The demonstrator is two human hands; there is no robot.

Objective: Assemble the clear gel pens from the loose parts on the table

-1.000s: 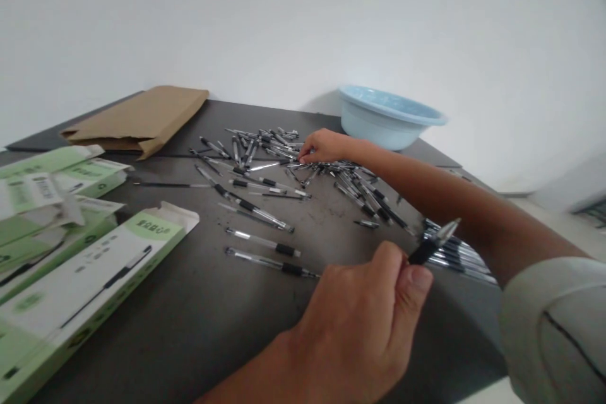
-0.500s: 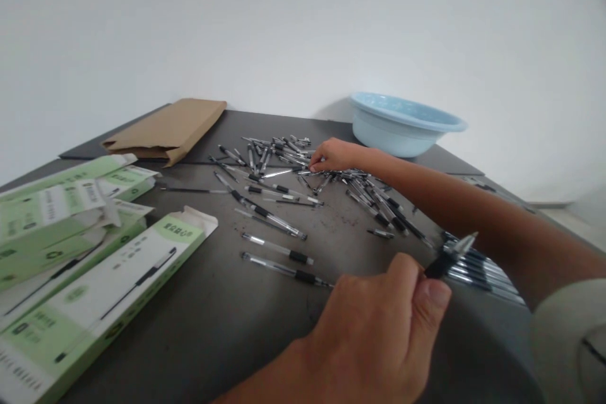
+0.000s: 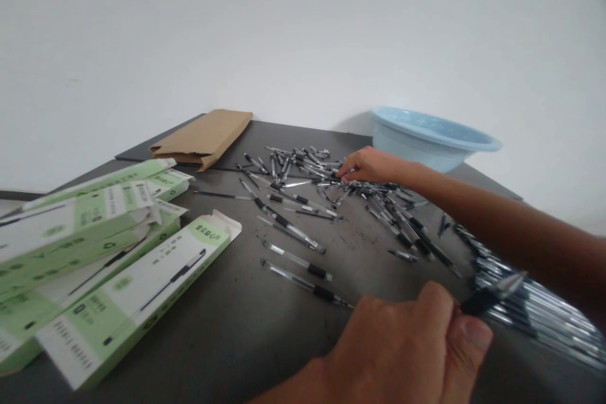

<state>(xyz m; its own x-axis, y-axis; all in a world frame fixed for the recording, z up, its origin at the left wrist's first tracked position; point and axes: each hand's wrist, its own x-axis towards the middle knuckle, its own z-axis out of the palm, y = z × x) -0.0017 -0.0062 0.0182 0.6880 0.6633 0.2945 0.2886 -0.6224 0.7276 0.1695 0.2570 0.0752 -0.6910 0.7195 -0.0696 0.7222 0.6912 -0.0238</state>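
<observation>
My left hand (image 3: 402, 347) is closed around a pen (image 3: 492, 295) at the lower middle; its black grip and silver tip stick out past the thumb. Further off, my right hand (image 3: 367, 165) reaches into a loose heap of pens (image 3: 307, 164), fingertips pressed together among the barrels. What those fingertips hold, if anything, cannot be made out. Several clear pens with black grips (image 3: 296, 260) lie scattered between the two hands. Under my right forearm, a row of pens (image 3: 534, 309) lies side by side, partly hidden by the arm.
Several green and white pen boxes (image 3: 142, 290) overlap at the left, some with open flaps. A brown cardboard package (image 3: 203, 134) lies at the back left of the dark table (image 3: 199, 347). The light blue basin (image 3: 421, 145) stands at the back right near the wall.
The view has shifted, so things appear further right and lower, with more of the pen row showing. My right hand stays at the heap; my left still holds its pen.
</observation>
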